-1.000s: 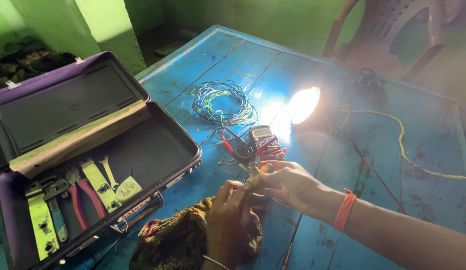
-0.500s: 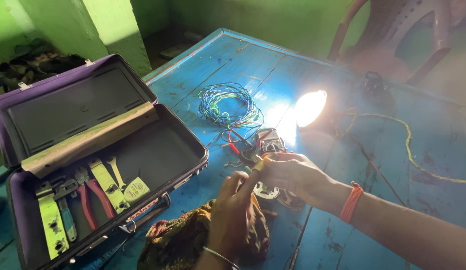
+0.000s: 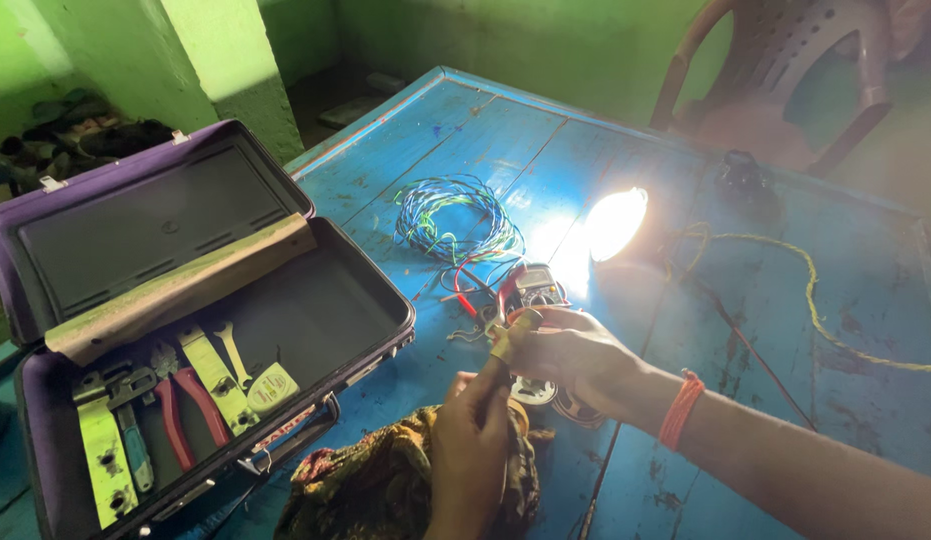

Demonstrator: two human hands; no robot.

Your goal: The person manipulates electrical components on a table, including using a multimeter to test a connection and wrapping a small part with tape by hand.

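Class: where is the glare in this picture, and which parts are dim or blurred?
Head view: the lit bulb blows out to white and glares on the blue table; the open case sits dim; both hands, left and right, look slightly soft.

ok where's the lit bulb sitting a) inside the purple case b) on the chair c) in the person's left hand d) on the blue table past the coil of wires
d, the glowing bulb lies on the blue table, to the right of and beyond the coil of wires, outside the purple case.
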